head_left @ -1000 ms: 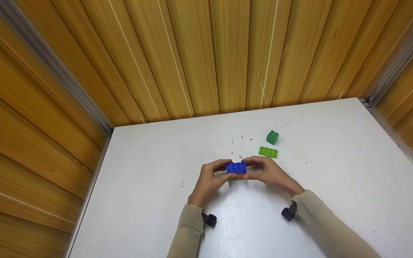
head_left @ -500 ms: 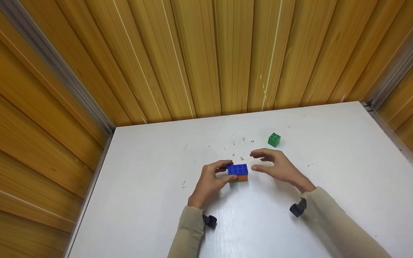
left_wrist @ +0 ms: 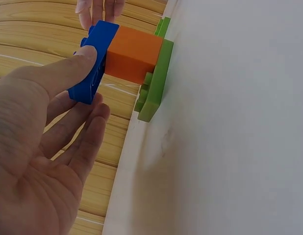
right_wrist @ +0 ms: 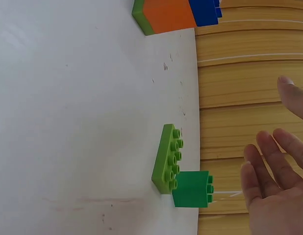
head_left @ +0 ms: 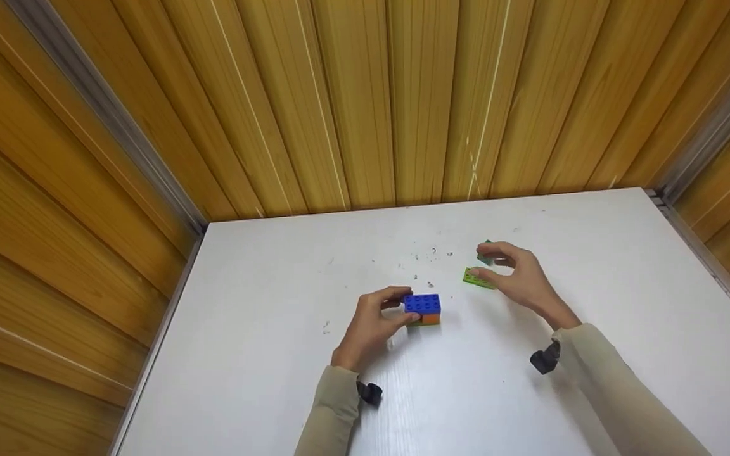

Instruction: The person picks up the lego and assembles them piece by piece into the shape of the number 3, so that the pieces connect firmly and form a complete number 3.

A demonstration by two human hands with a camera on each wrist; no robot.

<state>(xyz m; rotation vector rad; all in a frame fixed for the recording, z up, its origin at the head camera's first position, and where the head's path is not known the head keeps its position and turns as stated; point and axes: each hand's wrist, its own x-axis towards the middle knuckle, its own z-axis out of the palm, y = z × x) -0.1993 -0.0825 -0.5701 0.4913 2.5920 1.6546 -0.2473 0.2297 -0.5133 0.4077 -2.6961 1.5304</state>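
The right hand (head_left: 526, 278) has left the blue brick (head_left: 422, 304), which both hands held a second ago, and has gone over to the flat light green plate (right_wrist: 164, 161) and the dark green block (right_wrist: 190, 189) farther back on the table (head_left: 263, 304); its thumb and fingers are spread with a gap between them, and the right wrist view shows it gripping nothing; the plate and the block stand just beside each other. The left hand (head_left: 368, 323) has stayed put, pinching the blue brick between thumb and fingers; under that brick sit the orange block (left_wrist: 134, 54) and a green base plate (left_wrist: 159, 83), and the whole stack (head_left: 430, 318) looks upright on the table (whether the brick is pressed fully home, I cannot tell). For the work in hand, this seems to mean that one hand steadies the stack alone; the other is free.
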